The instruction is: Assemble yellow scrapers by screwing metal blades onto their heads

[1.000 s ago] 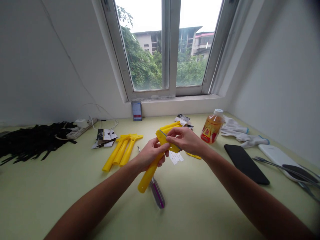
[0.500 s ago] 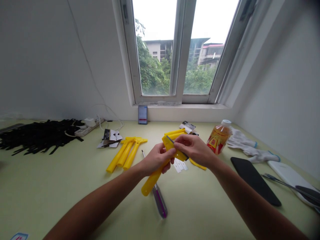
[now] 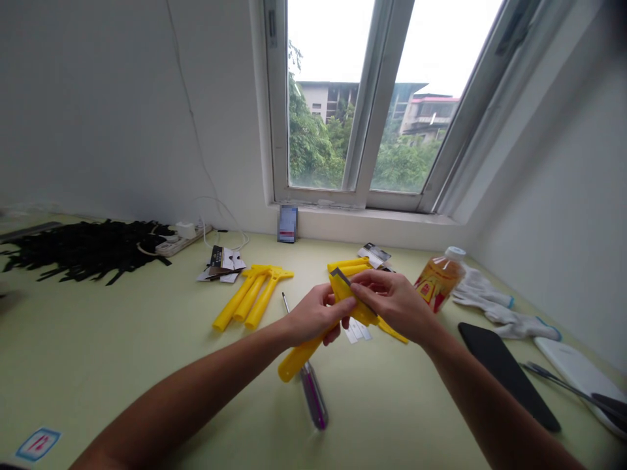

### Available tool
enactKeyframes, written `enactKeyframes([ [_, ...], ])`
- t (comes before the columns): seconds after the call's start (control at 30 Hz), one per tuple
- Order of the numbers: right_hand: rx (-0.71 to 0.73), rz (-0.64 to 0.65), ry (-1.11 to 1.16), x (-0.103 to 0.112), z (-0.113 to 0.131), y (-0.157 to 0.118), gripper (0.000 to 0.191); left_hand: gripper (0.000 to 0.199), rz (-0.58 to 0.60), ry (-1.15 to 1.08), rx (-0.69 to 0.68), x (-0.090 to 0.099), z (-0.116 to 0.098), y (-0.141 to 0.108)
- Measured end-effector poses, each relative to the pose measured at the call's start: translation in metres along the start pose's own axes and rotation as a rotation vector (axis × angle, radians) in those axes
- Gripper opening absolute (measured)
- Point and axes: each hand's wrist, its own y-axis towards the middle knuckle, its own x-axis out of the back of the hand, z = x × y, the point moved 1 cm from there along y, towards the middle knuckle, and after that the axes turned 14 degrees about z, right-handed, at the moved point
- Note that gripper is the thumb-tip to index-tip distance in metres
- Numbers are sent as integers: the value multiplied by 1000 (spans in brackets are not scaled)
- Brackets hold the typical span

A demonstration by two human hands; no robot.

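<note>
My left hand is closed around the neck of a yellow plastic scraper, its handle slanting down to the left. A dark grey blade lies along the edge of the scraper's head. At that edge, my right hand pinches the blade with thumb and fingers, which partly cover it. Several flat white-silver blades lie on the table just behind the hands. Below the scraper is a screwdriver with a grey and purple handle, its shaft partly hidden by my left arm and the scraper.
Yellow scrapers lie left of centre near card packaging; more yellow handles lie behind my hands. A drink bottle, white gloves, a black slab and scissors-like metal tool are at right. Black straps lie far left.
The view has tilted and shifted a little, so the table things appear displaced. Both hands stay on the scraper, whose head has turned slightly, with my right fingers still at the blade.
</note>
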Motion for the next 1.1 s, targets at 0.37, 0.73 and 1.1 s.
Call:
enactKeyframes([
  [0.37,-57,95,-119,11,9,-6,25,45,7,85,25,0,1,-1],
  [0.73,-112,151,-70,11,14,-11,22,35,-17,285,77,-2,-6,-6],
  [1.1,-45,128,-213,8,17,-12,10,35,-30,319,70,-1,-5,-6],
])
